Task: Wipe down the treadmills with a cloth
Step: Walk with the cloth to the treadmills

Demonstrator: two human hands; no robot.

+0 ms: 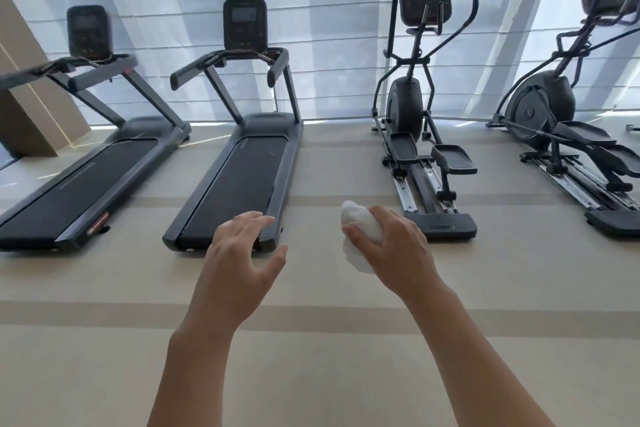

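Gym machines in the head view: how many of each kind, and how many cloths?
Treadmills: 2, the left treadmill and the right treadmill
Ellipticals: 2, the near elliptical and the far-right elliptical
Cloths: 1, the white cloth held in the right hand
Total: 5

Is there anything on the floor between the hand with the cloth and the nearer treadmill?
Nothing visible. The right hand grips the white cloth, and only bare beige floor lies between it and the nearer treadmill. The elliptical trainer stands off to the right, out of that path. The left hand is open.
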